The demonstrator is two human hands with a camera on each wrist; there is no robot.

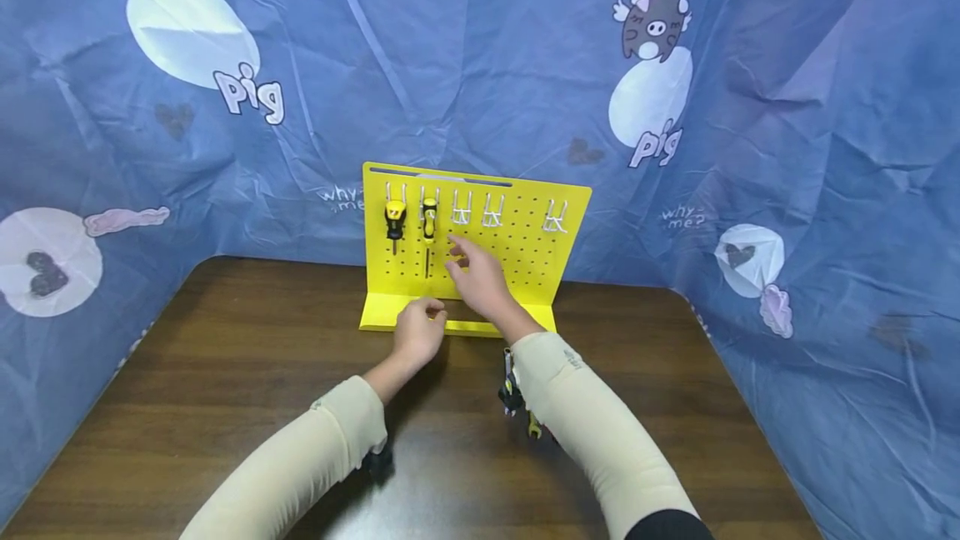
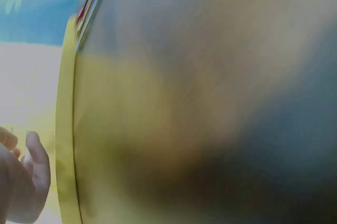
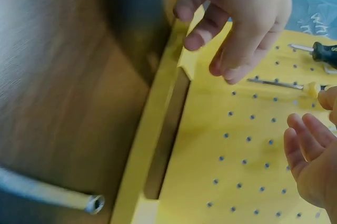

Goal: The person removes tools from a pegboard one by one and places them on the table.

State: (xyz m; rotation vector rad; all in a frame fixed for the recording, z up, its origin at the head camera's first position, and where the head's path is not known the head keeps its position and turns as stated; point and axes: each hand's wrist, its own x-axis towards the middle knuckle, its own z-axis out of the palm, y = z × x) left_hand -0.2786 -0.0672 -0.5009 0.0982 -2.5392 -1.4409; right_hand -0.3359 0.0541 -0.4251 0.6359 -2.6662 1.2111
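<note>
A yellow pegboard [image 1: 442, 269] stands upright, and two screwdrivers hang from its white hooks. The left one is a stubby screwdriver [image 1: 394, 219]; beside it hangs a longer screwdriver [image 1: 429, 223] with a yellow-black handle. My right hand [image 1: 483, 277] is raised before the board, its fingers just right of the longer screwdriver and holding nothing. In the right wrist view those fingers are near the handle; contact cannot be told. Lower down, my left hand [image 1: 420, 332] is over the board's base, its fingers loosely bent around nothing. The left wrist view is mostly blurred.
Three further white hooks [image 1: 492, 211] sit along the board's upper right. Several tools, among them a wrench [image 1: 534, 426] and dark-handled pliers [image 1: 511, 397], lie on the brown table [image 1: 450, 457] beside the right forearm, which partly hides them. Blue printed cloth [image 1: 487, 65] surrounds the table.
</note>
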